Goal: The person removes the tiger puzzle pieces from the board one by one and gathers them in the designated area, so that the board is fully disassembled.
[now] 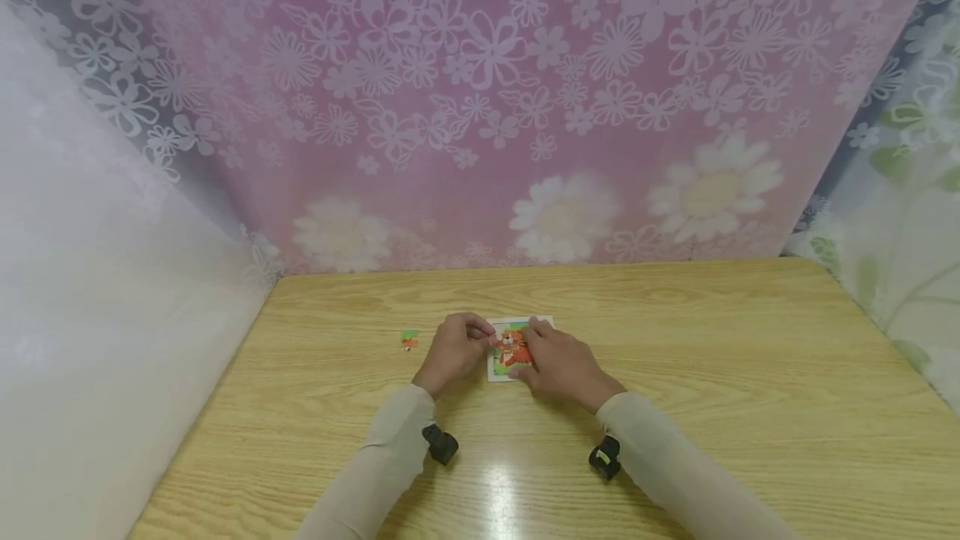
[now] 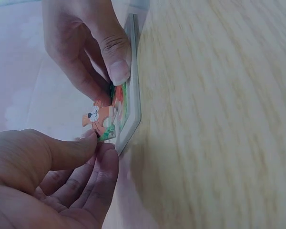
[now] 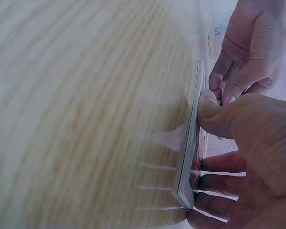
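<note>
In the left wrist view, my left hand (image 2: 52,176) pinches a jigsaw piece (image 2: 99,117) with an orange animal face and a green corner between thumb and fingertips. The piece is tilted at the left side of a white-framed puzzle board (image 1: 490,369), and I cannot tell whether it touches the board. The board lies flat on the table and shows an orange animal on green. My right hand (image 1: 564,363) rests on the board's right part, thumb and fingers spread and pressing from above. That hand hides part of the picture.
A loose green and orange jigsaw piece (image 1: 409,338) lies on the wooden table (image 1: 712,340), left of my left hand. Behind the table hangs a pink flowered curtain (image 1: 480,107), with pale cloth (image 1: 112,273) on the left side.
</note>
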The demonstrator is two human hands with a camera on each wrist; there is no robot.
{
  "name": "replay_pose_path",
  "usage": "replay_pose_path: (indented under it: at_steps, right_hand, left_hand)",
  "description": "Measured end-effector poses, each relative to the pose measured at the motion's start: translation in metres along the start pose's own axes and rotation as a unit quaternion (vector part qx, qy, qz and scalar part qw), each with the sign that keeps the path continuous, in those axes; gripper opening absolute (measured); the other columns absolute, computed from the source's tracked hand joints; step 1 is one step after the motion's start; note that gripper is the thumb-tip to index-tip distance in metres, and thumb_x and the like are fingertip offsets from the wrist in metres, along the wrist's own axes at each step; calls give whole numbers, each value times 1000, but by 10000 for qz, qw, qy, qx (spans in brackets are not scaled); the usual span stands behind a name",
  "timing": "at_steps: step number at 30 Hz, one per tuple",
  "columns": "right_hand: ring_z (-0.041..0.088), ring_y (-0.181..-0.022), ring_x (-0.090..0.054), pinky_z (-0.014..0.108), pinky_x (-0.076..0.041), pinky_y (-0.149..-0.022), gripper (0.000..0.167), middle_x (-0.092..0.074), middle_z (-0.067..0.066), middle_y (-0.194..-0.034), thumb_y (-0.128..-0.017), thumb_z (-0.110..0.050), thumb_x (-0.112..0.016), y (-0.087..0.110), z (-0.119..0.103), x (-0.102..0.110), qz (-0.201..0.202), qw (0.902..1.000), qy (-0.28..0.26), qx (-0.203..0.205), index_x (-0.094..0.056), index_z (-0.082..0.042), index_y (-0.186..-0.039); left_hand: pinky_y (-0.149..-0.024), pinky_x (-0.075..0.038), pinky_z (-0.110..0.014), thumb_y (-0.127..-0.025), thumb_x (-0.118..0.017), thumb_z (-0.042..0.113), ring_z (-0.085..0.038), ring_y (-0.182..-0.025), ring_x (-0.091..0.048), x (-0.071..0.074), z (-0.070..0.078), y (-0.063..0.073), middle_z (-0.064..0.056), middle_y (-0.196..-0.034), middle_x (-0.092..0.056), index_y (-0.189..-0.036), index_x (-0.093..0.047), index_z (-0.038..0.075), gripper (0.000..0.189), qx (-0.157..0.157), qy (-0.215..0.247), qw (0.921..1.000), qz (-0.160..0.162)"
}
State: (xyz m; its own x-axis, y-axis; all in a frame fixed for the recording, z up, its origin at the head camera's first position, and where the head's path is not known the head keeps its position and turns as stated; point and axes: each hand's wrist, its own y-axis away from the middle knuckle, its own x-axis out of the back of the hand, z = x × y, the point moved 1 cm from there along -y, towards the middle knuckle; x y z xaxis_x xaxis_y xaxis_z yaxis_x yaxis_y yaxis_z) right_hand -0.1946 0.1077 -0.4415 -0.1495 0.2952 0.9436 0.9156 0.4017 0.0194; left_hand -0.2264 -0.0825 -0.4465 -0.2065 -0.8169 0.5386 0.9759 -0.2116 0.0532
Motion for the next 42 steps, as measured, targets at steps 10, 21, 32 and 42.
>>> replay_pose_path:
  at_steps: [10,21,32,42]
  right_hand:
    - [43,-137,-45,57,-46,-101,69,-38,24,-155,-97,-42,-68,1,-1,2,-64,10000,-43,-32,-47,2,-146]
    - [43,-133,-48,57,-48,-98,68,-37,24,-156,-99,-40,-67,1,1,-1,-98,9999,-89,-1,-46,2,-147]
    - [42,-135,-47,57,-48,-99,70,-37,23,-157,-98,-42,-67,1,3,-1,-101,9999,-28,15,-45,2,-148]
    - [42,-140,-42,57,-45,-102,71,-36,23,-157,-98,-42,-67,1,3,-1,-95,10000,-19,12,-45,3,-148]
  left_hand:
    - [-78,-56,-36,-94,-74,10,-17,-86,-67,17,-4,5,-4,-93,-70,-98,-72,7,6,-210,12,9995,228]
    - [-77,-59,-38,-94,-72,7,-28,-87,-71,50,-21,23,-8,-94,-69,-101,-71,3,8,132,555,9976,391]
    - [-78,-59,-41,-94,-73,8,-29,-88,-71,78,-37,35,-10,-98,-71,-106,-73,3,13,456,574,9941,794]
    - [-78,-59,-39,-95,-71,8,-28,-90,-71,96,-51,47,-13,-106,-71,-112,-73,1,17,607,534,9934,818]
